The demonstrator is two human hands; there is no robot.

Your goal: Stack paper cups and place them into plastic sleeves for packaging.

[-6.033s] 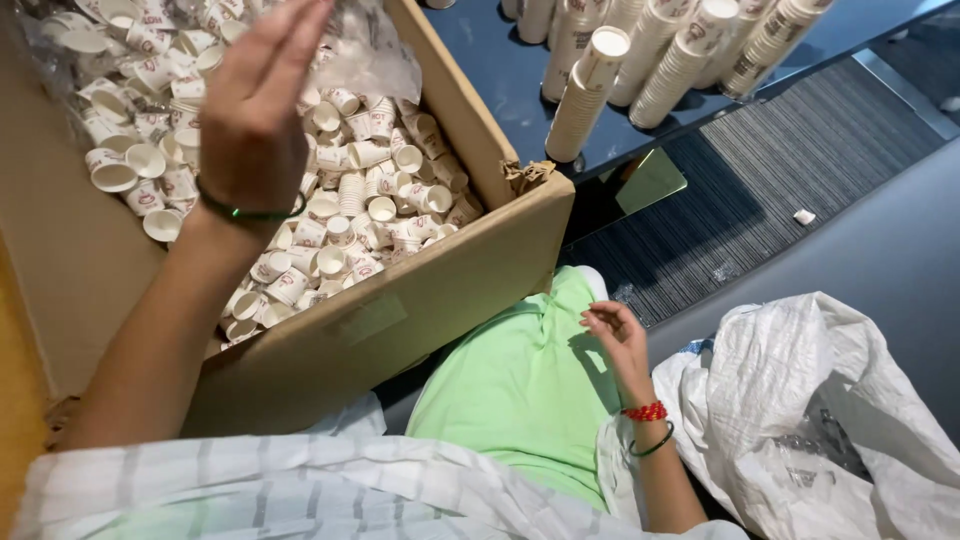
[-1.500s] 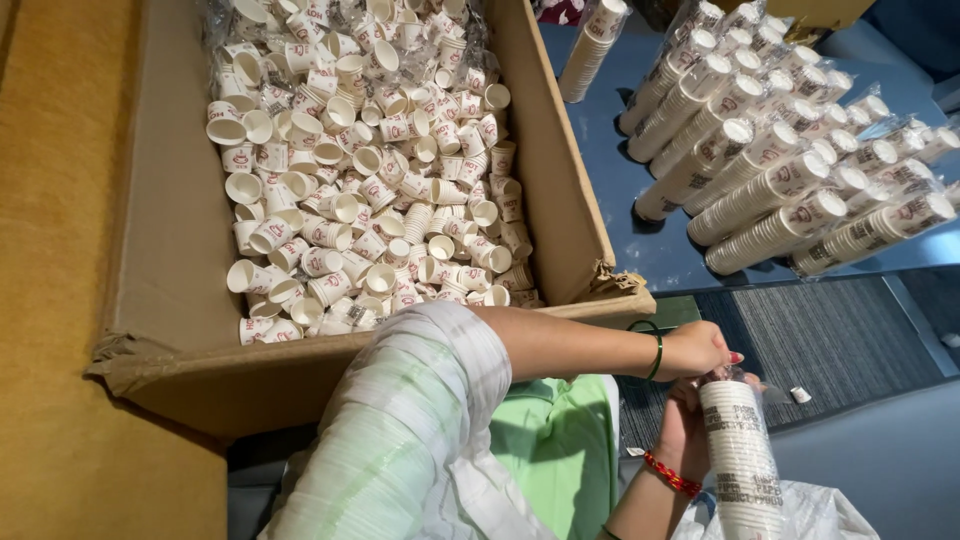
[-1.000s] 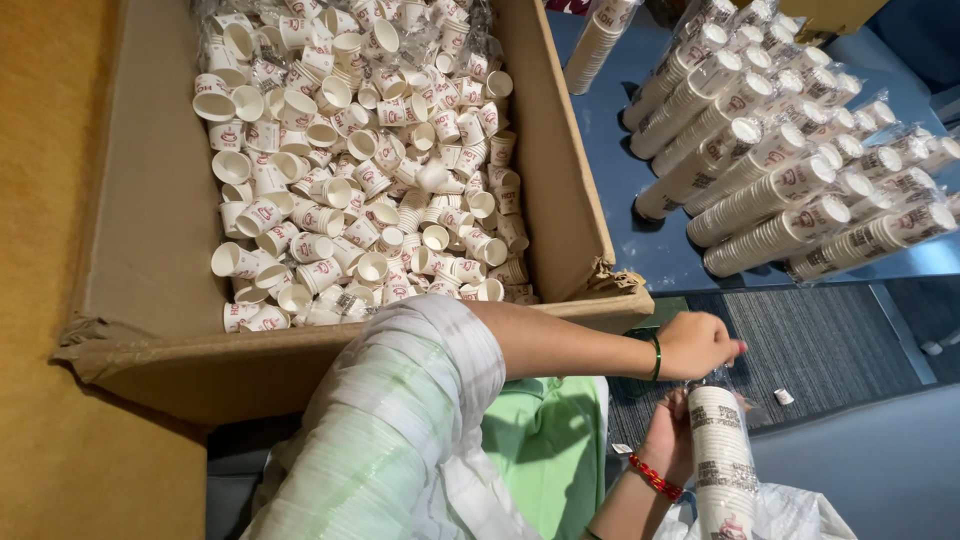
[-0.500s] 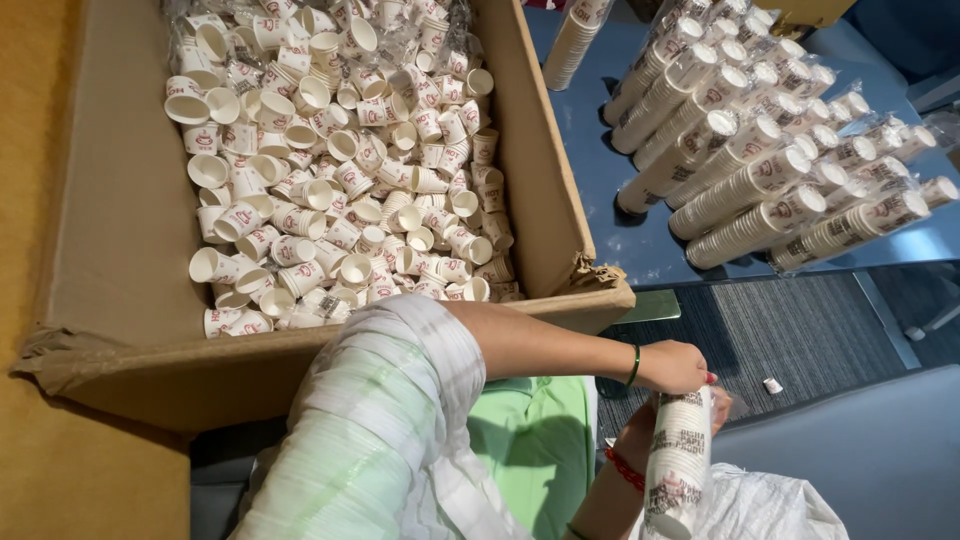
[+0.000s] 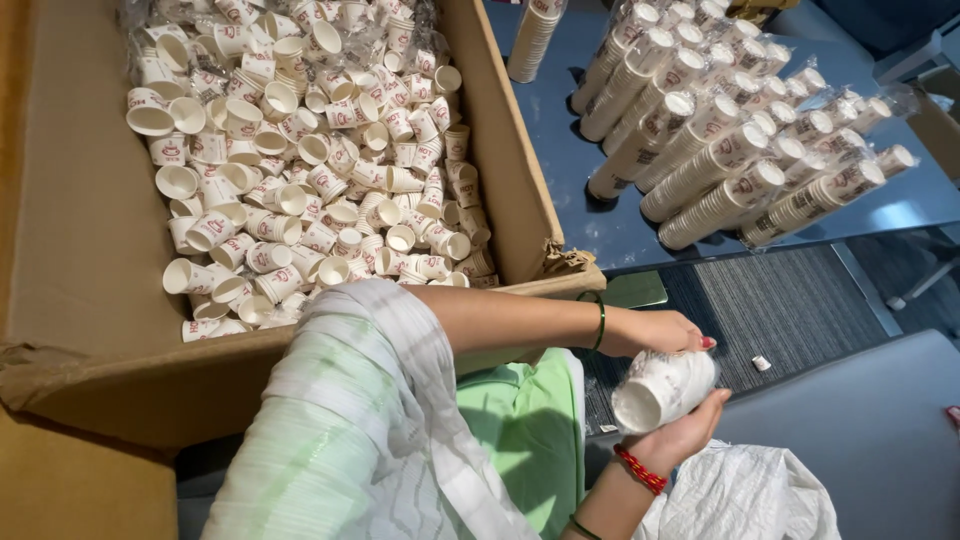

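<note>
The fingers (image 5: 718,398) of the right hand (image 5: 680,430) curl up from below around a short stack of nested white paper cups (image 5: 662,388), lying almost on its side with its open mouth turned toward the near left. The left hand (image 5: 668,330) comes across from the left and rests on top of the same stack, its fingers (image 5: 700,343) closed down over the far end, so the cups are gripped between both hands. This stack sits low at the right of the scene, over the person's lap, near the corner of the big box.

A red thread band (image 5: 640,470) circles the right wrist and a dark green bangle (image 5: 600,322) the left. Below the hands lies a crumpled white sack (image 5: 745,495), and a light green garment (image 5: 520,420) covers the lap.

To the far left stands a large cardboard box (image 5: 80,250), holding a heap of loose small paper cups (image 5: 310,170) with red print, tumbled every way. To the far right, a blue bench (image 5: 580,170) carries long sleeves of stacked cups (image 5: 720,150) lying side by side, some wrapped in clear film. Between bench and lap runs a dark ribbed floor mat (image 5: 780,310).
</note>
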